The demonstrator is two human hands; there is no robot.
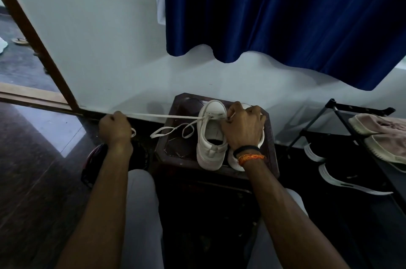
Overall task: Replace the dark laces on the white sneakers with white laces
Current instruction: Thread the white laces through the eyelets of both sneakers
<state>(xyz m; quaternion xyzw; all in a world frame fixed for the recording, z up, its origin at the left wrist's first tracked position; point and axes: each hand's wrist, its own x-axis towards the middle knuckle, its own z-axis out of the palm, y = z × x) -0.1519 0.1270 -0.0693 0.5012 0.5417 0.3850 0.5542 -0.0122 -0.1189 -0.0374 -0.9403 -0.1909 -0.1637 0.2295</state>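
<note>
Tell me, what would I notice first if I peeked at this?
Probably the white lace, pulled tight in a line from the left hand to the white sneaker on the dark stool in the middle. The right hand rests on the sneakers. Above them, a big blue curtain hangs by the wall.

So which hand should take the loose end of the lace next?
Probably the right hand. It rests on the sneaker at the eyelets, while the left hand is closed on the white lace, pulled taut well off to the side. The slack loop lies nearer the right.
</note>
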